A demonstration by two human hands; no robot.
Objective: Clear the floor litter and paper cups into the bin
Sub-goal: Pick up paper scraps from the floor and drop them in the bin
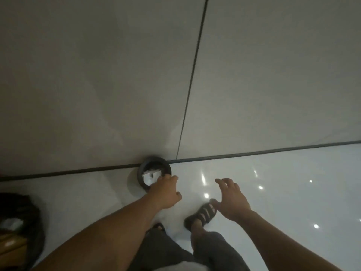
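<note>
Single view, wide-angle, taken from the person's head and pitched steeply forward and down. It faces the wall (117, 75), which fills the upper half of the frame, with the glossy floor (283, 192) below and the bin (142, 171) at the wall's foot near centre. Both forearms enter from the bottom edge, with the left hand (166, 192) and right hand (232, 204) close to the lens and the sandalled feet (201, 214) directly beneath.

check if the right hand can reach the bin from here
Probably yes: only bare floor lies between the open right hand and the bin, though the left hand covers its near rim.
</note>
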